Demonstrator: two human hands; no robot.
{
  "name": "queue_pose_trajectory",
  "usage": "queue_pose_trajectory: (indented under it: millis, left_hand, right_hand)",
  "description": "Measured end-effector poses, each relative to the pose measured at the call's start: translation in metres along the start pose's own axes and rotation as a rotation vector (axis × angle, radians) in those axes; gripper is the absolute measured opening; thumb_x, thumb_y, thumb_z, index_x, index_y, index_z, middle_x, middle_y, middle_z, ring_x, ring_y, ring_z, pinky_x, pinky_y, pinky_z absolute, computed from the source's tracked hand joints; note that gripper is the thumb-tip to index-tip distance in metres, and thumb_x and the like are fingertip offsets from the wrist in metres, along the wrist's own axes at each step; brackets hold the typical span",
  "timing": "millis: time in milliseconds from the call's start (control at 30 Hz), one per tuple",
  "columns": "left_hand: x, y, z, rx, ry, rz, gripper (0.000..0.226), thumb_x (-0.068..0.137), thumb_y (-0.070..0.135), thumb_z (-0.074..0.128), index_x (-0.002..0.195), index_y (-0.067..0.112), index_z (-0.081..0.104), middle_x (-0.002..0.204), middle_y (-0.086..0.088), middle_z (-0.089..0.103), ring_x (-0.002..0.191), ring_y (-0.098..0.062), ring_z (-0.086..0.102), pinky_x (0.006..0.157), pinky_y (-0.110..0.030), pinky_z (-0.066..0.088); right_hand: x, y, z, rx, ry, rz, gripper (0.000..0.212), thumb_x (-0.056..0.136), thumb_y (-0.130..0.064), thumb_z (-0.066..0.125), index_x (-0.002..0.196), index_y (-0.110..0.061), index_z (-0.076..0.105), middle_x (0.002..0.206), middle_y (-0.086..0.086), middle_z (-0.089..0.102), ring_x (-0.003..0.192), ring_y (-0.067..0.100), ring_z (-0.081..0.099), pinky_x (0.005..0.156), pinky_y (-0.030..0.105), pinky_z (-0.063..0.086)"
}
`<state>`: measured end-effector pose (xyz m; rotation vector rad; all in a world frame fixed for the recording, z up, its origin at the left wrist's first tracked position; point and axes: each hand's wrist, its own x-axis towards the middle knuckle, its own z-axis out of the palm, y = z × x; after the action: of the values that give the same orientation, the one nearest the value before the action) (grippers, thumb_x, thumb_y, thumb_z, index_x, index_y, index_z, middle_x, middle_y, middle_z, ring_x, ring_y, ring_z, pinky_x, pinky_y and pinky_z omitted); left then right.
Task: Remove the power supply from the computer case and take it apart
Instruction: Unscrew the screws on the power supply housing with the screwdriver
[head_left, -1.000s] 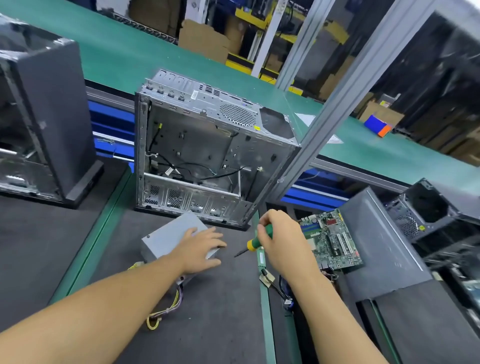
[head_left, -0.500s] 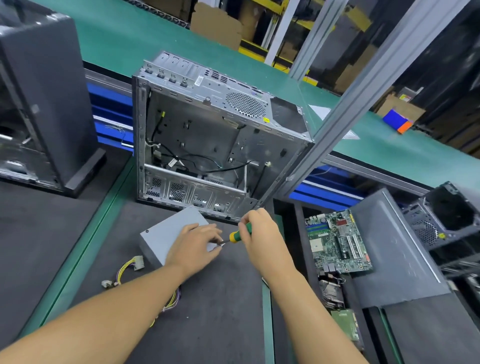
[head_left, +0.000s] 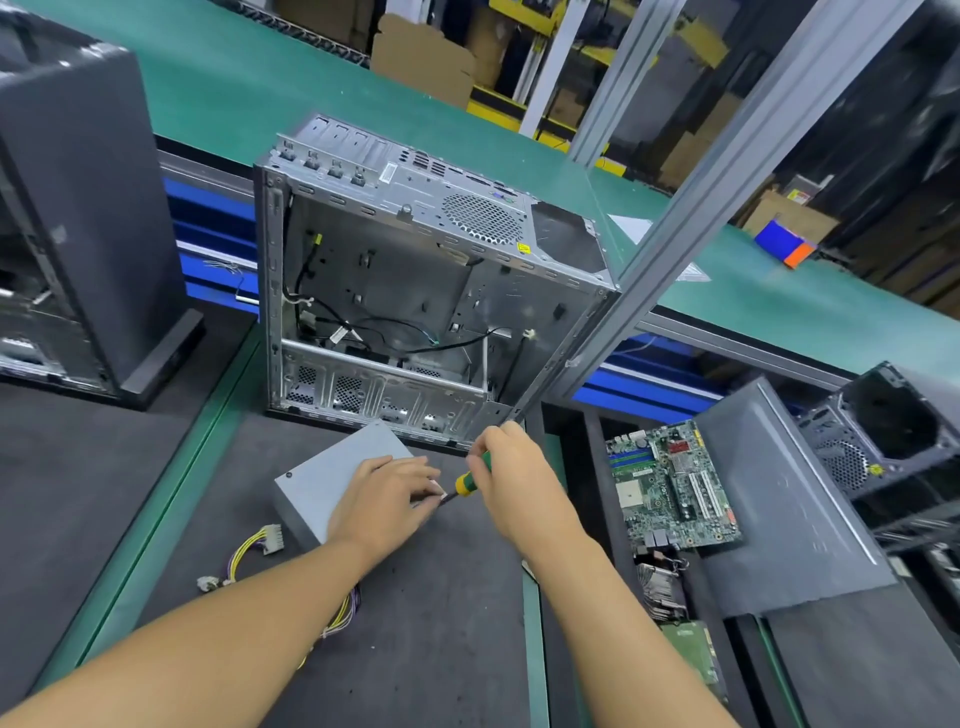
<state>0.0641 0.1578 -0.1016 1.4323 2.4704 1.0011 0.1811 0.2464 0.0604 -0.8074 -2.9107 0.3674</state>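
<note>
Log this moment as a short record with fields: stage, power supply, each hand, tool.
stage: power supply out of the computer case, box closed
power supply: lies on the dark mat before the case, wires trailing toward the person
left hand: rests on top of the power supply
right hand: grips the screwdriver
screwdriver: tip at the power supply's right edge, beside the left hand
nearby: motherboard to the right
</note>
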Motion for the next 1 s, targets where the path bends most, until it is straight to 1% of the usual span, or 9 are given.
queue_pose_trajectory:
  millis: [67,233,333,567,767,900,1000]
  left_hand:
    - [-0.001,0.000,0.000,0.005,0.003,-0.008,0.011,0.091,0.042,0.063,0.096,0.041,0.072,0.122,0.032,0.060,0.130,0.013,0.038,0.107,-0.020,0.018]
    - [-0.002,0.000,0.001,-0.012,0.002,-0.012,0.018,0.083,0.042,0.058,0.097,0.038,0.069,0.120,0.032,0.061,0.128,0.016,0.038,0.107,-0.018,0.016]
    - [-0.001,-0.001,0.002,0.002,-0.002,-0.015,0.023,0.083,0.044,0.056,0.100,0.038,0.069,0.120,0.032,0.060,0.128,0.017,0.037,0.107,-0.016,0.015]
    - [-0.002,0.000,0.001,-0.012,0.000,-0.015,0.012,0.082,0.044,0.061,0.092,0.039,0.065,0.119,0.030,0.062,0.128,0.014,0.039,0.109,-0.021,0.019]
    - [-0.001,-0.003,0.002,-0.034,0.001,-0.019,0.012,0.087,0.045,0.064,0.096,0.038,0.068,0.118,0.031,0.062,0.129,0.014,0.039,0.107,-0.019,0.017]
    - [0.002,-0.003,0.001,-0.065,0.006,-0.027,0.014,0.089,0.046,0.066,0.097,0.036,0.072,0.117,0.030,0.064,0.128,0.012,0.041,0.105,-0.018,0.018]
    - [0.003,-0.003,0.002,-0.086,0.018,-0.035,0.014,0.087,0.045,0.069,0.096,0.035,0.075,0.116,0.029,0.065,0.127,0.011,0.043,0.107,-0.020,0.020]
  right_hand:
    - [-0.001,0.000,0.002,0.023,-0.010,0.014,0.017,0.102,-0.023,0.046,0.099,-0.011,0.057,0.100,0.000,0.047,0.086,0.019,0.053,0.072,0.028,0.040]
    - [0.002,0.001,-0.010,0.026,0.051,0.005,0.010,0.101,-0.016,0.049,0.096,-0.010,0.056,0.100,0.000,0.048,0.083,0.018,0.055,0.073,0.034,0.048]
    - [0.004,-0.003,-0.012,0.028,0.045,0.009,0.014,0.102,-0.017,0.047,0.096,-0.008,0.056,0.099,0.002,0.049,0.083,0.020,0.057,0.074,0.037,0.048]
    - [0.003,-0.004,-0.008,0.058,-0.007,0.042,0.014,0.101,-0.018,0.048,0.097,-0.009,0.057,0.101,0.002,0.050,0.085,0.019,0.058,0.077,0.036,0.048]
    - [0.007,-0.003,-0.007,0.000,-0.014,0.034,0.009,0.100,-0.015,0.050,0.099,-0.008,0.057,0.101,0.001,0.049,0.084,0.019,0.055,0.074,0.033,0.048]
    - [0.008,-0.003,-0.007,-0.074,-0.039,-0.014,0.010,0.099,-0.009,0.047,0.104,-0.007,0.056,0.105,0.003,0.048,0.092,0.020,0.053,0.078,0.033,0.049]
    - [0.009,-0.004,-0.008,-0.046,-0.022,0.025,0.010,0.100,-0.013,0.048,0.101,-0.008,0.056,0.103,0.003,0.048,0.088,0.021,0.055,0.076,0.035,0.049]
